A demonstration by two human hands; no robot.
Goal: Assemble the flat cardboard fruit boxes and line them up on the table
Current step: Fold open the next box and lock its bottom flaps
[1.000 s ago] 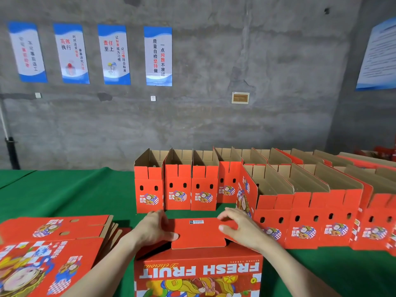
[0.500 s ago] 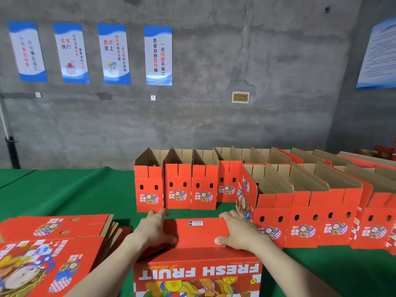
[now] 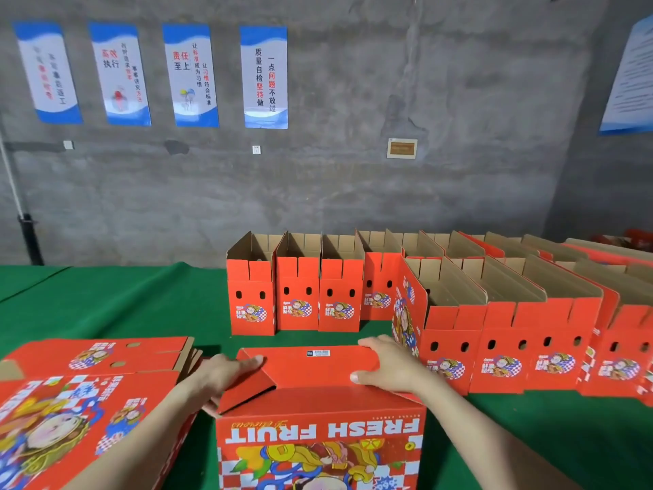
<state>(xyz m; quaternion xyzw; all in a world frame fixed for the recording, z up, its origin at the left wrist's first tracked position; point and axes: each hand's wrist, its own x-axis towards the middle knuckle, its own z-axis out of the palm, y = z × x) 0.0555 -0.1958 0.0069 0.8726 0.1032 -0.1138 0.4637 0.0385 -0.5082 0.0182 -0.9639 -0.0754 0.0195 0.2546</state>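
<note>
Fingers (image 3: 374,346) flat and uncurled, the left hand (image 3: 226,374) and right hand (image 3: 390,366) press the folded flaps (image 3: 314,371) of an upturned fruit box (image 3: 318,429) just in front of the row of finished boxes (image 3: 296,295). The card looks light but stiff, best taken at its creased edges. The row stands open-topped, showing only bare brown insides

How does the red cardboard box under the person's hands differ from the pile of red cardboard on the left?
The red cardboard box stands opened up; the pile of flat red cardboard blanks lies collapsed on the green table. The left hand and right hand press the box's top flaps; neither hand holds the pile. Both share the same red cartoon print.
</note>
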